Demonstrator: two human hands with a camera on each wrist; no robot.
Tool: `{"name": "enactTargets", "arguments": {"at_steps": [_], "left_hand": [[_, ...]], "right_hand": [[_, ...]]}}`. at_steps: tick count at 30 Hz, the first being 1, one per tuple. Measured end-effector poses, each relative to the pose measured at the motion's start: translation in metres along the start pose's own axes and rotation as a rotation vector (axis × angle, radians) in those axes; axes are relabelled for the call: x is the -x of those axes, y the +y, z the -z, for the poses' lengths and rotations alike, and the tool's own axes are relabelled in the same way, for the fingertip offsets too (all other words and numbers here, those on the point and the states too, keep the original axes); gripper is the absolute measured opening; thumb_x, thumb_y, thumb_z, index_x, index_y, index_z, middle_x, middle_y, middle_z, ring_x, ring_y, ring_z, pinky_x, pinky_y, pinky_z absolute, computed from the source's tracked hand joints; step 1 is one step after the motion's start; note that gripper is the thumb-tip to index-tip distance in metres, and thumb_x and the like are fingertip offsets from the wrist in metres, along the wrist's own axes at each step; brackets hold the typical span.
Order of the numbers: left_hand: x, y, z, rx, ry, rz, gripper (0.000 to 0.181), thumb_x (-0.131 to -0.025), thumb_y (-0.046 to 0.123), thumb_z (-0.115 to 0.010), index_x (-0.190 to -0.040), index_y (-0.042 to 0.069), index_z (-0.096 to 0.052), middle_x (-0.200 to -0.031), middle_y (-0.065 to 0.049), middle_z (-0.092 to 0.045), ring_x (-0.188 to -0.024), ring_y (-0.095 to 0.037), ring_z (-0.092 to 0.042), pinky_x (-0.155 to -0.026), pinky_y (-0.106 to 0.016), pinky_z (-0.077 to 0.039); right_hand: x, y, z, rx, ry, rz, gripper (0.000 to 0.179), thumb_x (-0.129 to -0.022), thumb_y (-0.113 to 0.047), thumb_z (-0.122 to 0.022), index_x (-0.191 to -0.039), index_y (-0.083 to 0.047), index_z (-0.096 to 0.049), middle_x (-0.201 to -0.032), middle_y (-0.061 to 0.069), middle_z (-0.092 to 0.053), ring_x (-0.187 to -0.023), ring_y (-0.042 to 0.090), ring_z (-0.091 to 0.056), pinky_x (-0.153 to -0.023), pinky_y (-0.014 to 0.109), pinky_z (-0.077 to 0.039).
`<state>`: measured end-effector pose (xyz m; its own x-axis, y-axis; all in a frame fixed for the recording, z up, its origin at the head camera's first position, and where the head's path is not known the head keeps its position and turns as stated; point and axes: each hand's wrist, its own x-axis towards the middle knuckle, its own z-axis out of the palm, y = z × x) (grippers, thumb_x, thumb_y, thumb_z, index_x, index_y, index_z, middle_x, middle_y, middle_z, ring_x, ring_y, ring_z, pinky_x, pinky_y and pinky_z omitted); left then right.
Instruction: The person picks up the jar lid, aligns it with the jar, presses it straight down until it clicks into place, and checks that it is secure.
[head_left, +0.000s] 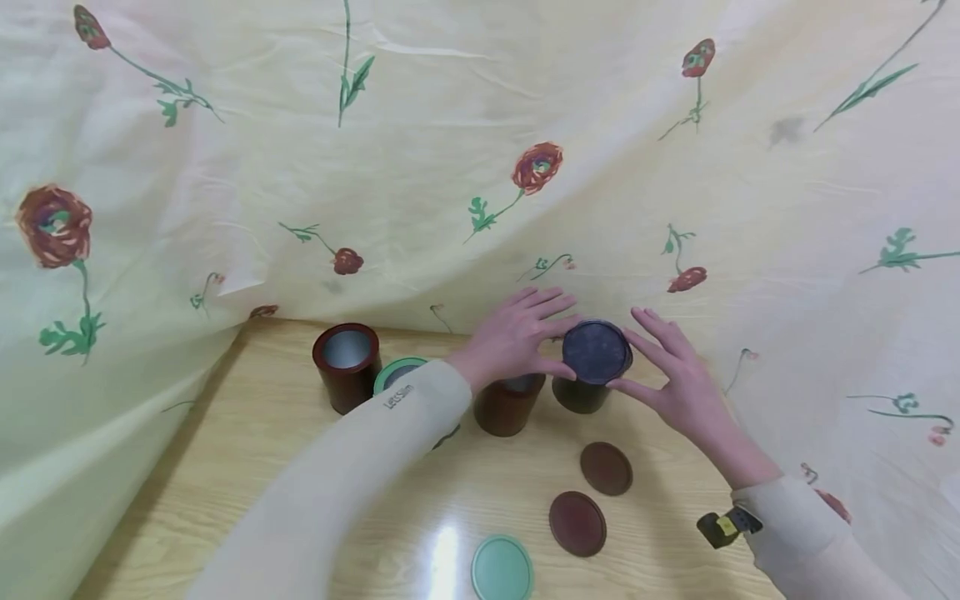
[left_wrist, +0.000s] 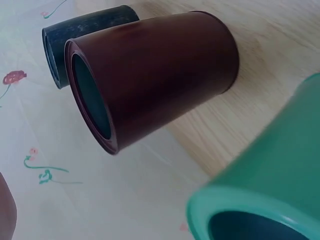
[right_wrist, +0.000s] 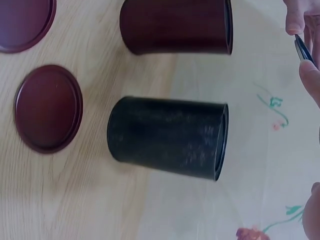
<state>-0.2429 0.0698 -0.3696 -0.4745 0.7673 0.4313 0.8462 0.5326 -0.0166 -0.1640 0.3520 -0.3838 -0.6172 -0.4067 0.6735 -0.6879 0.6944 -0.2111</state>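
Observation:
A round black lid [head_left: 597, 352] is held level between both hands, above a black can [right_wrist: 167, 137]. My left hand [head_left: 521, 332] pinches its left edge with thumb and fingers. From the other side my right hand [head_left: 684, 385] pinches the right edge. The right wrist view shows the lid edge-on [right_wrist: 303, 51], apart from the can's open rim. Beside the black can, under the left hand, stands an uncovered dark red can [head_left: 504, 410]. The lid is out of sight in the left wrist view.
A green can [head_left: 401, 371], partly hidden by the left sleeve, and another dark red can [head_left: 347, 368] stand further left. Two dark red lids [head_left: 606, 468] [head_left: 577, 523] and a green lid [head_left: 502, 568] lie on the wooden table in front. A flowered cloth [head_left: 420, 192] hangs behind.

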Motion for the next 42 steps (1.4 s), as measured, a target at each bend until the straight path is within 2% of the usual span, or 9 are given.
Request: {"name": "enactTargets", "arguments": {"at_steps": [5,10,14,16,18,28,35,39,42], "left_hand": [[-0.012,-0.001,-0.009,0.037,-0.033,0.013,0.086,-0.086,0.070,-0.077,-0.154,0.021,-0.060,-0.165,-0.005,-0.049,-0.157,-0.025,-0.038,-0.133,-0.043,-0.019],[-0.026,-0.003,-0.017,0.029,-0.068,0.021,0.087,-0.087,0.074,-0.073,-0.155,0.022,-0.059,-0.165,-0.004,-0.049,-0.158,-0.024,-0.038,-0.133,-0.043,-0.020],[-0.036,-0.005,-0.021,0.026,-0.072,0.022,0.088,-0.087,0.074,-0.072,-0.155,0.021,-0.059,-0.164,-0.005,-0.051,-0.156,-0.025,-0.040,-0.132,-0.043,-0.024],[-0.040,-0.007,-0.022,0.017,-0.078,0.027,0.088,-0.086,0.074,-0.073,-0.155,0.021,-0.059,-0.163,-0.005,-0.052,-0.156,-0.025,-0.040,-0.131,-0.042,-0.025],[-0.044,-0.008,-0.024,0.008,-0.088,0.032,0.088,-0.086,0.074,-0.073,-0.155,0.021,-0.059,-0.163,-0.004,-0.051,-0.156,-0.025,-0.040,-0.131,-0.041,-0.025],[-0.065,-0.013,-0.032,-0.024,-0.180,0.021,0.089,-0.086,0.078,-0.068,-0.156,0.023,-0.058,-0.166,-0.002,-0.047,-0.158,-0.023,-0.036,-0.132,-0.039,-0.024],[-0.071,-0.014,-0.038,0.031,-0.227,0.023,0.087,-0.085,0.074,-0.074,-0.152,0.020,-0.063,-0.161,-0.005,-0.055,-0.155,-0.025,-0.042,-0.130,-0.039,-0.028],[-0.077,-0.013,-0.044,0.017,-0.269,0.019,0.084,-0.085,0.074,-0.074,-0.150,0.021,-0.065,-0.153,-0.002,-0.061,-0.147,-0.022,-0.050,-0.127,-0.037,-0.032],[-0.081,-0.012,-0.049,0.007,-0.295,0.014,0.082,-0.084,0.074,-0.076,-0.146,0.021,-0.068,-0.145,0.000,-0.065,-0.136,-0.019,-0.056,-0.121,-0.034,-0.039]], "right_hand": [[0.001,0.011,0.003,0.001,-0.021,-0.025,0.083,-0.092,-0.068,-0.066,-0.137,0.002,-0.069,-0.155,0.025,-0.055,-0.146,0.050,-0.046,-0.129,0.062,-0.024],[0.000,0.022,0.006,0.010,-0.049,-0.073,0.082,-0.089,-0.064,-0.069,-0.138,0.002,-0.069,-0.156,0.024,-0.054,-0.146,0.052,-0.045,-0.128,0.063,-0.025],[-0.003,0.029,0.009,0.030,-0.078,-0.113,0.071,-0.080,-0.029,-0.094,-0.139,0.000,-0.069,-0.158,0.022,-0.053,-0.150,0.048,-0.042,-0.121,0.066,-0.035],[-0.005,0.032,0.011,0.044,-0.095,-0.125,0.075,-0.071,-0.009,-0.099,-0.139,0.001,-0.069,-0.159,0.021,-0.053,-0.150,0.048,-0.042,-0.117,0.068,-0.038],[-0.008,0.035,0.012,0.051,-0.106,-0.132,0.079,-0.066,-0.001,-0.099,-0.139,0.001,-0.069,-0.159,0.021,-0.052,-0.150,0.049,-0.042,-0.116,0.069,-0.039],[-0.007,0.048,0.014,0.033,-0.159,-0.194,0.074,-0.070,-0.006,-0.098,-0.139,0.001,-0.069,-0.157,0.024,-0.053,-0.151,0.050,-0.040,-0.114,0.074,-0.037],[-0.002,0.055,0.008,-0.004,-0.229,-0.275,0.071,-0.078,-0.012,-0.096,-0.141,0.002,-0.067,-0.158,0.025,-0.052,-0.151,0.052,-0.038,-0.113,0.076,-0.036],[0.002,0.059,0.005,-0.016,-0.260,-0.311,0.070,-0.080,-0.014,-0.095,-0.142,0.003,-0.066,-0.158,0.027,-0.051,-0.151,0.054,-0.037,-0.111,0.078,-0.036],[0.006,0.061,0.003,-0.026,-0.283,-0.341,0.071,-0.082,-0.016,-0.094,-0.143,0.004,-0.064,-0.158,0.028,-0.051,-0.151,0.055,-0.037,-0.110,0.078,-0.036]]}}
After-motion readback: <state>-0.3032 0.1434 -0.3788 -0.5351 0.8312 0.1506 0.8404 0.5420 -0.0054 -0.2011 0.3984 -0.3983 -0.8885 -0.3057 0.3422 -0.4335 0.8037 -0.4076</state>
